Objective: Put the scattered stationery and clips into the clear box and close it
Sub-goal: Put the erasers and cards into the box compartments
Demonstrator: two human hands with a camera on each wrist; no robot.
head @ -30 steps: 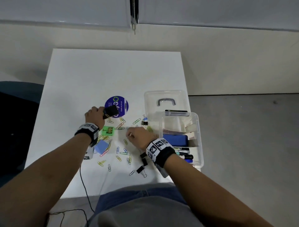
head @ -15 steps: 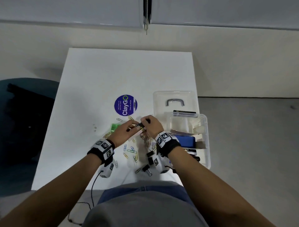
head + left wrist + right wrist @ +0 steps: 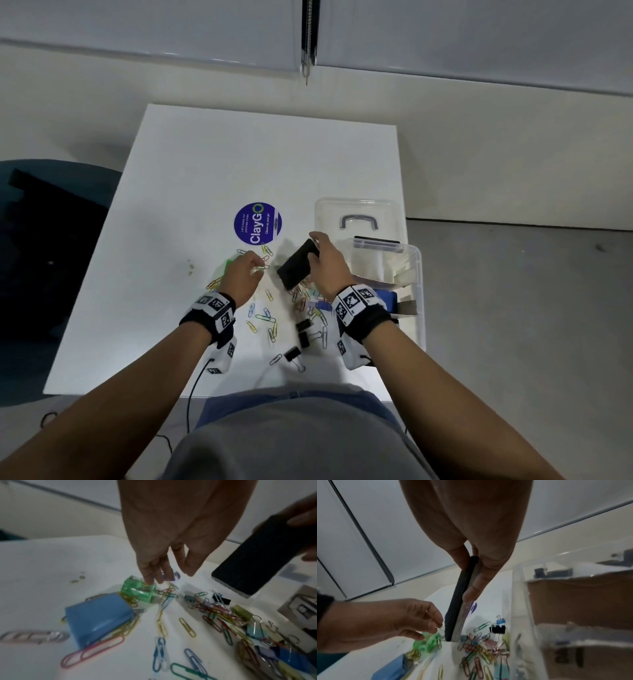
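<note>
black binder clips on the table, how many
4: one black binder clip, another just nearer, a third nearest the table edge, a fourth by the held black block. More may be hidden.

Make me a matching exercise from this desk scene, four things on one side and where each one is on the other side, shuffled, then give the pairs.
Things:
1. flat black rectangular eraser block
2. green translucent plastic clip holder
3. blue rectangular sticky-note pad
4. clear plastic lid with grey handle

Places:
A. lying open behind the clear plastic box
B. gripped in the right hand, off the table
C. on the white table under the left hand fingertips
D. flat on the table among yellow paper clips

Pairs: 1-B, 2-C, 3-D, 4-A
</note>
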